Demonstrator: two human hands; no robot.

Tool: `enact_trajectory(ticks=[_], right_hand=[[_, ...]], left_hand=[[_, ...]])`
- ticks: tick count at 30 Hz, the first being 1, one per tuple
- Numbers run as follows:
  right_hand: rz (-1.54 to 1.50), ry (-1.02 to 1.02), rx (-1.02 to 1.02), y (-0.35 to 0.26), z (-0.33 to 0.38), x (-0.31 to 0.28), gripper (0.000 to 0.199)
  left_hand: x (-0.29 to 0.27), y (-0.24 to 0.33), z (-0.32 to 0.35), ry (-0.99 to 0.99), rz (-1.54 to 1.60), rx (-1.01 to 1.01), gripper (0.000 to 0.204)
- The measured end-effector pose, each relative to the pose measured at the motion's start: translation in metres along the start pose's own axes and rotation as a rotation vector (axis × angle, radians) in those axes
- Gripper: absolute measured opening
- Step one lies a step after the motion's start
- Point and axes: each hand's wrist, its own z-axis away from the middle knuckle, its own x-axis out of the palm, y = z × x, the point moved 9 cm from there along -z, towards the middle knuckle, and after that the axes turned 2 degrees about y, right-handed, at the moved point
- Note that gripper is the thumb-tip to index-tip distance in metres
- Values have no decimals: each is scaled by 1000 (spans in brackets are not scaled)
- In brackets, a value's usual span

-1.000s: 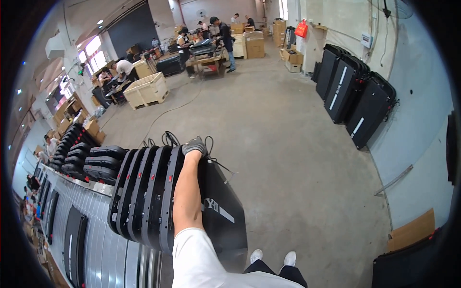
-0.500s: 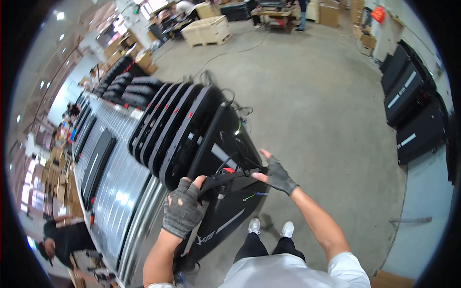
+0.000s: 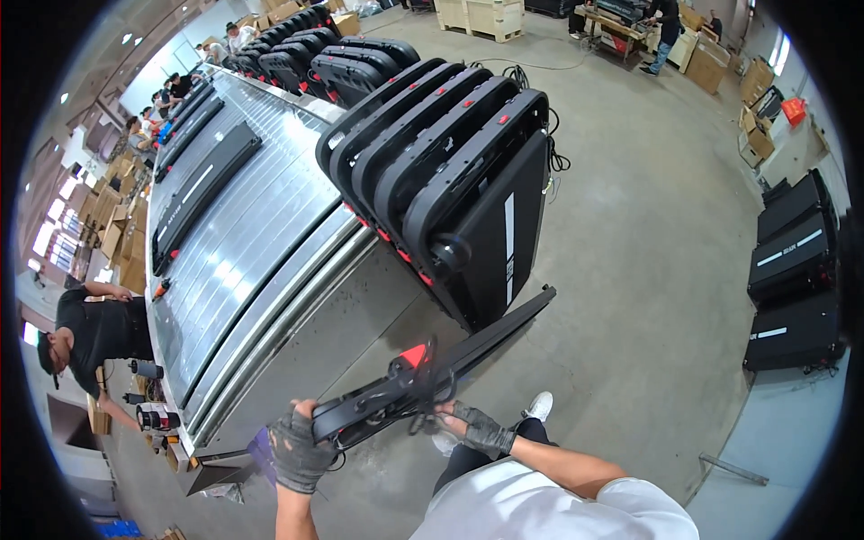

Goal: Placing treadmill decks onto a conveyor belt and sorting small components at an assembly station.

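A long black walking-pad treadmill (image 3: 490, 340) is held tilted in front of me and seen nearly edge-on, its far end pointing up and right. My left hand (image 3: 302, 450), in a grey fingerless glove, is closed around its near end. A red piece (image 3: 414, 355) shows at its middle, where a looped black cable (image 3: 427, 396) hangs. Gloved likewise, my right hand (image 3: 481, 430) has its fingers curled at the lower part of that cable. The treadmill's underside is mostly hidden.
Several black treadmills (image 3: 459, 148) lean upright in a row at the conveyor's end. Another treadmill (image 3: 211, 189) lies on the metal conveyor (image 3: 243, 270). A person in black (image 3: 108, 328) stands at left. More treadmills (image 3: 792, 256) lean along the right wall; a wooden crate (image 3: 481, 16) is far off.
The treadmill has come away from the leaning row and swung toward me and left. Both hands have moved lower, the right now at the cable. The view has turned left.
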Motion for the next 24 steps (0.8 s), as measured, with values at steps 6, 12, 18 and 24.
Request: enact_trajectory(ticks=[6, 12, 18, 24], right_hand=[[532, 453, 211, 131, -25, -94, 51], [1220, -161, 152, 183, -105, -131, 87], [1366, -569, 80, 277, -119, -78, 41], [1294, -670, 207, 292, -136, -25, 39]], left_hand=[[8, -138, 95, -170, -39, -188, 35], [49, -224, 167, -255, -182, -117, 35], [73, -293, 241, -471, -289, -409, 34], [118, -373, 304, -433, -294, -335, 29]])
